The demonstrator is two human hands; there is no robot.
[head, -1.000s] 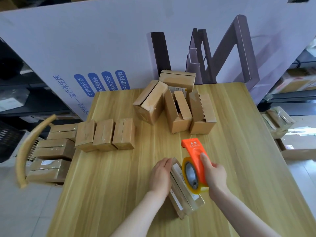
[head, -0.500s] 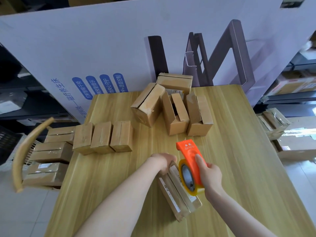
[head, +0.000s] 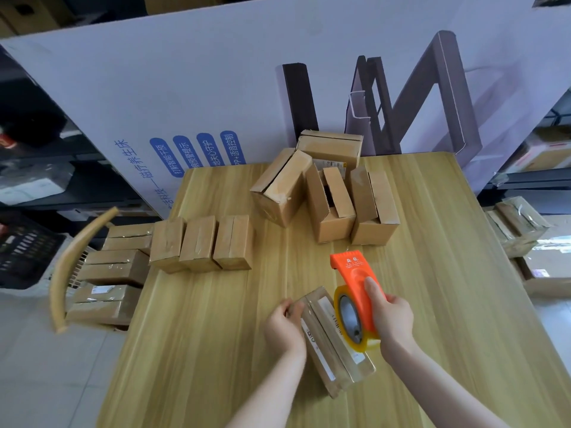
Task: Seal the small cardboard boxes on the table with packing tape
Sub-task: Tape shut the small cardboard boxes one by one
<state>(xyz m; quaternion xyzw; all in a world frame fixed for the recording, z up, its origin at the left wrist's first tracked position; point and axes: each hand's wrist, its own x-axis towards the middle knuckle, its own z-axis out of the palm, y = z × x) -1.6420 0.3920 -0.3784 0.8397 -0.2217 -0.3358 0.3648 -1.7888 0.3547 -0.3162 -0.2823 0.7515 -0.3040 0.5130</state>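
Taping step is underway. Left hand (head: 285, 325) is gripping the far left end of the box (head: 336, 356), fingers curled over its edge. The box is lying angled near the front of the desk (head: 216, 335). Right hand (head: 391, 319) is clasping the orange tape dispenser (head: 355, 279), with the roll sitting against the box's top right side. The box top is looking glossy, so tape is likely on already; can't tell if the strip is cut. Next move is probably calling for steadying the box, running the dispenser along the seam and tearing off at the blade. Three closed boxes (head: 200, 242) are sitting in a row at the left, and a pile of open-flap boxes (head: 327, 193) is waiting at the back.
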